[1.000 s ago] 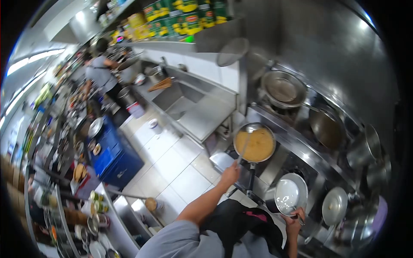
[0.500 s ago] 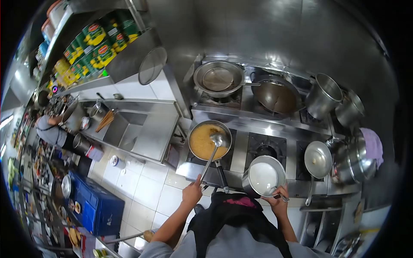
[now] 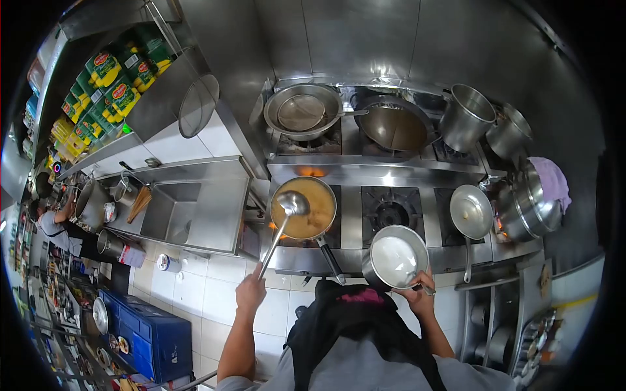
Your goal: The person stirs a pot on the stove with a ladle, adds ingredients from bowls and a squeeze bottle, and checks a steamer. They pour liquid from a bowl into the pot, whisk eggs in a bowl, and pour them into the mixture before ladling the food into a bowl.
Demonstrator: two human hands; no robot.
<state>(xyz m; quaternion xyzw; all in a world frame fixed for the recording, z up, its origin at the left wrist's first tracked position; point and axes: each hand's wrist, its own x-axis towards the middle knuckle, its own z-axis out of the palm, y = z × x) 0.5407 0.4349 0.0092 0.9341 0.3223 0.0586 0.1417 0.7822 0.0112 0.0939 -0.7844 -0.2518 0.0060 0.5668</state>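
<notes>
The ladle (image 3: 291, 204) hangs over the frying pan (image 3: 304, 207) of yellow sauce, bowl up at the pan's 9 o'clock side, long handle running down to 7 o'clock, probably so the left hand (image 3: 250, 292) stays away from the flame licking out under the pan. That hand's fingers are wrapped tight around the handle end. At the pan's 4 o'clock, the right hand (image 3: 418, 292) is clamped on the handle of a saucepan (image 3: 393, 262) with white liquid inside, held level at the stove's (image 3: 365, 174) front edge, looks like so nothing slops out. Further out: a lidded pot (image 3: 471, 212) at 3 o'clock, a wok (image 3: 394, 124) and a steel bowl (image 3: 302, 112) on the back burners, a sink (image 3: 195, 207) off at 9 o'clock.
</notes>
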